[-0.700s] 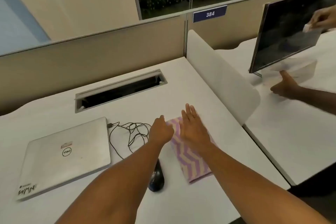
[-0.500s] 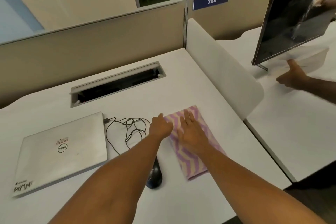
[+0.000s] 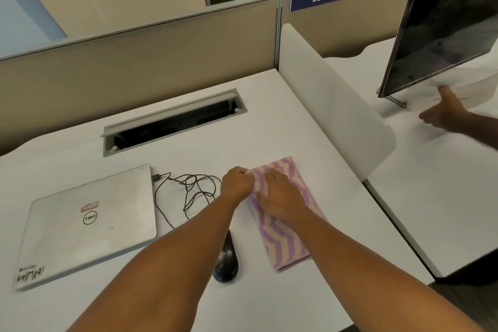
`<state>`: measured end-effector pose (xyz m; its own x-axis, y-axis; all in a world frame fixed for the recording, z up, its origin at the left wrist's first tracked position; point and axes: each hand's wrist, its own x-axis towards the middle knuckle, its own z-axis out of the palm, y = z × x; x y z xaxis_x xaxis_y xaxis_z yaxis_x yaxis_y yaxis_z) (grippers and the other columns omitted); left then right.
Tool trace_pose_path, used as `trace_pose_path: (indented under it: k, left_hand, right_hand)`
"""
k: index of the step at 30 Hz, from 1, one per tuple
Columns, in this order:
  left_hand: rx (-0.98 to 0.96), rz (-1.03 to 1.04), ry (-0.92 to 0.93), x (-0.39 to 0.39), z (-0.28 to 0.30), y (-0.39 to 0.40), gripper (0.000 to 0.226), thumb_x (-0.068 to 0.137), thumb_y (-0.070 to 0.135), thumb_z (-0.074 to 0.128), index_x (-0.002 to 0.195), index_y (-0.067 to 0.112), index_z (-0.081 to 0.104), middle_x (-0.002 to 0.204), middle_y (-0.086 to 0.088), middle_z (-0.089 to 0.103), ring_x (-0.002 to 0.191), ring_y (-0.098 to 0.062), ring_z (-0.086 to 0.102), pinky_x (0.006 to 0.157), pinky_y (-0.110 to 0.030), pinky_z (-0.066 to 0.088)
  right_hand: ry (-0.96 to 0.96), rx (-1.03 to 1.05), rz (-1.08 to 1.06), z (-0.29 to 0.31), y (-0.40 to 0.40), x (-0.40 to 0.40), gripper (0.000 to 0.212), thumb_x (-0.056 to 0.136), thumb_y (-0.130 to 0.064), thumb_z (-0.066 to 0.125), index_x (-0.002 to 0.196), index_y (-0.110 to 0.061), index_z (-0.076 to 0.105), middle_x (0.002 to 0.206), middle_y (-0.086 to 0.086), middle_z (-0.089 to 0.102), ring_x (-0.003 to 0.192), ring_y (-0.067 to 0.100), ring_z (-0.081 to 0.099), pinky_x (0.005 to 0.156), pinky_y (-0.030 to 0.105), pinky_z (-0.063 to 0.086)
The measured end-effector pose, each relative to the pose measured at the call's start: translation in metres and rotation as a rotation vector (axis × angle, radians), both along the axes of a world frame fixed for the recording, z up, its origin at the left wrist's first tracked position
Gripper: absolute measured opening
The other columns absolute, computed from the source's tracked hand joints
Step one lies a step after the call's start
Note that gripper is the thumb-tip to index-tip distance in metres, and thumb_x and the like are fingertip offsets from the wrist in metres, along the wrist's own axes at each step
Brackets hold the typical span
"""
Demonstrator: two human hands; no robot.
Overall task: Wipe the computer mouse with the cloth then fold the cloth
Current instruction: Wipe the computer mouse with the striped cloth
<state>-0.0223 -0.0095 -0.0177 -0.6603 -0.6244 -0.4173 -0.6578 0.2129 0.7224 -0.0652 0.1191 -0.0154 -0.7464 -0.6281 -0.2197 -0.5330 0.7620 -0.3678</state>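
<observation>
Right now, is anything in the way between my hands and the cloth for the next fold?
Nothing visible is. Both hands are already on the cloth: the left hand grips its far left corner, and the right hand lies on top. The mouse sits beside the cloth, under your left forearm.

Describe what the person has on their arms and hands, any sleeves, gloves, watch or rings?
Both forearms are bare as far as the frame shows, with no sleeves in view. The left hand and right hand have no gloves. No watch, bracelet or ring is visible.
</observation>
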Motion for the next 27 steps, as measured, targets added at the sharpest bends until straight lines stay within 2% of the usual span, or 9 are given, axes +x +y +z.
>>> trace_pose_path:
  k: [5,7,9,12,15,20,23,25,27]
  left_hand:
    - [0.143,0.095,0.077,0.006,0.009,-0.006,0.025,0.083,0.030,0.067,0.107,0.023,0.067,0.111,0.003,0.068,0.102,-0.018,0.065,0.092,-0.041,0.056]
    - [0.222,0.102,0.098,0.010,0.013,-0.009,0.036,0.078,0.032,0.073,0.111,0.022,0.064,0.108,-0.003,0.070,0.101,-0.021,0.068,0.093,-0.042,0.057]
    - [0.259,0.083,0.116,0.014,0.017,-0.013,0.033,0.078,0.028,0.075,0.109,0.021,0.066,0.104,-0.005,0.073,0.096,-0.020,0.070,0.088,-0.038,0.058]
    - [0.276,0.045,0.145,0.024,0.022,-0.019,0.024,0.082,0.016,0.073,0.105,0.019,0.068,0.103,-0.006,0.072,0.088,-0.016,0.069,0.073,-0.028,0.055]
    - [0.268,0.021,0.159,0.037,0.025,-0.021,0.026,0.081,0.014,0.073,0.105,0.020,0.067,0.099,-0.007,0.074,0.092,-0.020,0.071,0.080,-0.033,0.056]
    - [0.228,0.022,0.196,0.053,0.029,-0.020,0.025,0.080,0.021,0.076,0.103,0.024,0.067,0.098,-0.003,0.075,0.094,-0.017,0.071,0.087,-0.035,0.055]
    - [0.156,0.033,0.245,0.068,0.030,-0.022,0.023,0.084,0.035,0.077,0.102,0.024,0.067,0.087,-0.001,0.074,0.092,-0.019,0.071,0.085,-0.038,0.055]
    - [0.062,0.041,0.275,0.086,0.029,-0.024,0.028,0.083,0.050,0.075,0.101,0.029,0.066,0.087,0.002,0.073,0.090,-0.016,0.070,0.084,-0.036,0.055]
    - [-0.033,0.011,0.288,0.108,0.026,-0.026,0.036,0.077,0.062,0.073,0.100,0.036,0.065,0.091,0.011,0.072,0.088,-0.005,0.067,0.081,-0.029,0.055]
  right_hand:
    - [-0.004,-0.074,0.033,0.003,-0.019,0.000,0.073,0.086,-0.056,0.057,0.145,-0.021,0.032,0.160,0.000,0.021,0.144,0.024,0.027,0.107,0.039,0.040]
    - [-0.013,-0.094,0.078,0.001,-0.021,0.002,0.078,0.085,-0.057,0.059,0.147,-0.021,0.030,0.161,0.000,0.018,0.147,0.025,0.022,0.110,0.041,0.037]
    - [-0.027,-0.118,0.128,-0.001,-0.019,0.003,0.077,0.087,-0.053,0.058,0.149,-0.019,0.027,0.161,-0.001,0.019,0.148,0.025,0.018,0.114,0.042,0.031]
    - [-0.035,-0.173,0.198,-0.004,-0.014,0.003,0.065,0.092,-0.044,0.054,0.147,-0.017,0.032,0.153,0.001,0.036,0.145,0.026,0.026,0.115,0.039,0.029]
    - [-0.097,-0.214,0.197,-0.005,-0.009,0.005,0.057,0.095,-0.040,0.052,0.145,-0.018,0.038,0.145,0.003,0.047,0.136,0.025,0.041,0.112,0.038,0.036]
    - [-0.092,-0.311,0.098,-0.004,-0.006,0.015,0.041,0.093,-0.040,0.056,0.129,-0.022,0.048,0.116,0.004,0.063,0.097,0.025,0.064,0.083,0.037,0.055]
    - [-0.021,-0.346,0.154,-0.002,-0.003,0.019,0.018,0.094,-0.034,0.052,0.108,-0.024,0.058,0.096,-0.002,0.065,0.083,0.022,0.065,0.070,0.033,0.053]
    - [-0.043,-0.350,0.192,-0.001,0.000,0.023,0.014,0.094,-0.033,0.049,0.097,-0.026,0.061,0.092,-0.006,0.065,0.082,0.018,0.063,0.071,0.032,0.051]
    - [-0.084,-0.346,0.215,0.001,0.002,0.026,0.016,0.094,-0.039,0.051,0.092,-0.029,0.063,0.089,-0.015,0.063,0.085,0.010,0.060,0.073,0.027,0.047]
